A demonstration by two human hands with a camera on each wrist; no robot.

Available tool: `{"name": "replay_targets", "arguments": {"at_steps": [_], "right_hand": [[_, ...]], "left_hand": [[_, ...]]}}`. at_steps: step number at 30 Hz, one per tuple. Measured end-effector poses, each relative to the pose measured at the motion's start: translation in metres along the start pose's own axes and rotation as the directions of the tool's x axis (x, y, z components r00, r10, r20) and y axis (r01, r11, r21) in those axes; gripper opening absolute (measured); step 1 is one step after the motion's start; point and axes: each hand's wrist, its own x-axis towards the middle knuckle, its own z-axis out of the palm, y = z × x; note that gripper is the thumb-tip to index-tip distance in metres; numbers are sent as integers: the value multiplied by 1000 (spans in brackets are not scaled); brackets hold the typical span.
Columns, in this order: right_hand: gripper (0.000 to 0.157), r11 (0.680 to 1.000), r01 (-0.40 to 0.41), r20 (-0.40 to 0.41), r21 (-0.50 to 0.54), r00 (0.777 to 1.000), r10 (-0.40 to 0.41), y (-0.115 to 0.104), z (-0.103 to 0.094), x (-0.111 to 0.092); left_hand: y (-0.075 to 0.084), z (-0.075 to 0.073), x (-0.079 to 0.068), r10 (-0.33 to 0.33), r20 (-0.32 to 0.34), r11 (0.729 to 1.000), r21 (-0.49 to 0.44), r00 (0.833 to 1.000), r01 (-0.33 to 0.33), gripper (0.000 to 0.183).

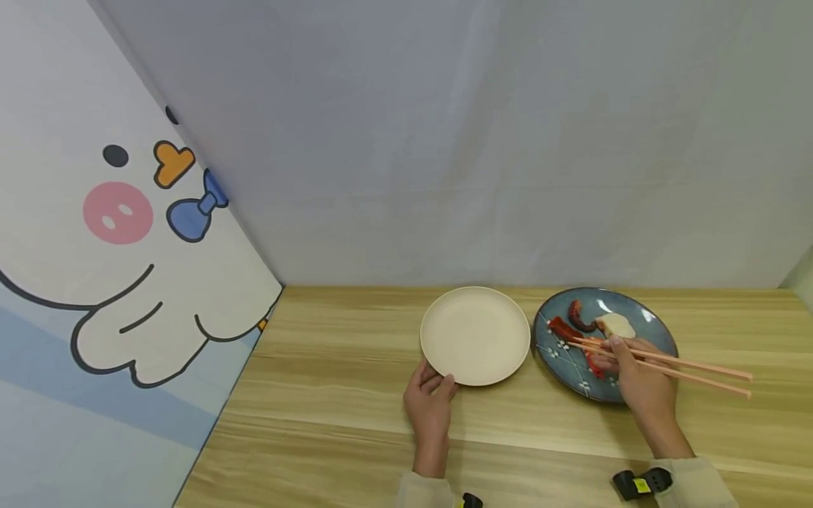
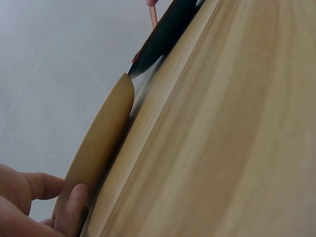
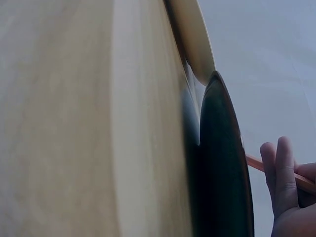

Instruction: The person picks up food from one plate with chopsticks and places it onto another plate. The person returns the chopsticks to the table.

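A cream round plate (image 1: 475, 336) lies on the table, and my left hand (image 1: 432, 401) pinches its near-left rim between thumb and fingers. To its right is a dark blue plate (image 1: 574, 377) with a white blossom pattern. My right hand (image 1: 644, 384) holds a pair of pink-orange chopsticks (image 1: 699, 365) over the blue plate. Their tips are right at the food on its left half. On that plate are a curled reddish-brown tentacle-like piece (image 1: 576, 316), a dark red piece (image 1: 562, 329), a white piece (image 1: 615, 325) and a red-and-white piece (image 1: 595, 365), partly hidden by the hand.
The wood-grain table (image 1: 317, 395) ends at a grey-white curtain (image 1: 483, 141) behind the plates. At the left stands a panel (image 1: 209, 303) with a cartoon bird. The two plates' rims lie close together.
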Motion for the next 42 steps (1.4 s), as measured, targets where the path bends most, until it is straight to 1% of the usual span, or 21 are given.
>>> {"name": "replay_targets", "arguments": {"at_steps": [4, 6, 10, 14, 17, 23, 27, 31, 35, 37, 42], "right_hand": [[24, 995, 21, 22, -94, 1000, -19, 0, 0, 1], [26, 993, 33, 36, -114, 999, -29, 0, 0, 1], [22, 994, 53, 48, -100, 998, -48, 1, 0, 2], [17, 996, 55, 34, -76, 998, -53, 1, 1, 3], [19, 996, 50, 33, -70, 998, -48, 2, 1, 3], [17, 996, 74, 76, -51, 995, -70, 4, -2, 3], [19, 993, 97, 92, -69, 992, -91, 6, -4, 4], [25, 994, 76, 82, -80, 994, -69, 4, -4, 5], [28, 990, 68, 75, -121, 995, -60, 0, -5, 3], [26, 989, 67, 72, -133, 996, -57, -2, -6, 2], [17, 995, 56, 52, -85, 997, -52, -5, -6, 2]], "left_hand": [[0, 1, 1, 2, -2, 1000, 2, 1000, -2, 60], [0, 1, 1, -3, -6, 1000, 3, 1000, 3, 61], [-1, 1, 2, -1, -10, 1000, 6, 1000, 1, 61], [-1, 1, 3, 7, -10, 1000, 8, 1000, -7, 61], [-2, 1, 3, 2, -13, 1000, 6, 1000, -2, 61], [-2, 1, 2, -2, -5, 1000, 15, 1000, 2, 61], [-2, 1, 1, 4, 5, 1000, 15, 1000, -5, 60], [-2, 1, 0, 9, 10, 1000, 17, 1000, -10, 60], [-2, 2, 0, 5, 8, 1000, 25, 1000, -5, 60], [-2, 2, 0, 1, 6, 1000, 27, 1000, -1, 60], [-2, 2, 1, -6, 3, 1000, 23, 1000, 6, 60]]}}
